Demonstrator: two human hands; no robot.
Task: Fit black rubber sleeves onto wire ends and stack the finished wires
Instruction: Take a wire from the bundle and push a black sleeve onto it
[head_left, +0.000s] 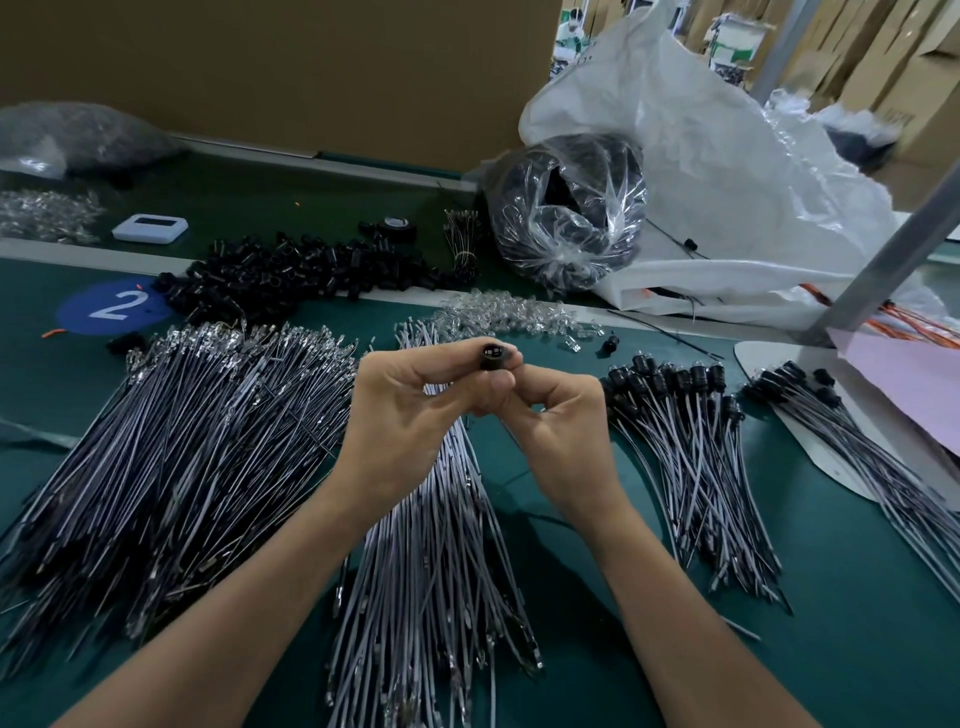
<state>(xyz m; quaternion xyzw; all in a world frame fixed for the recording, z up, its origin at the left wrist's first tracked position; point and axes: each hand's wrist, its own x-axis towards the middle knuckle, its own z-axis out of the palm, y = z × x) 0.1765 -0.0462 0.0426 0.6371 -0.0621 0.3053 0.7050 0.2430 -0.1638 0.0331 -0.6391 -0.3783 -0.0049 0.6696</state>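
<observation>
The green table carries the middle bundle of grey wires, which fans toward the viewer. Behind and to the right of that bundle slumps a white plastic sack. Left of the bundle lies a wider pile of bare-ended wires; right of it lies a stack of finished wires with black caps on their far ends. Behind the bundle, to the left, sits a heap of loose sleeves. Above the bundle's far end, the left hand and right hand meet, their curled fingertips pinching one black rubber sleeve between them, its open end facing the camera.
</observation>
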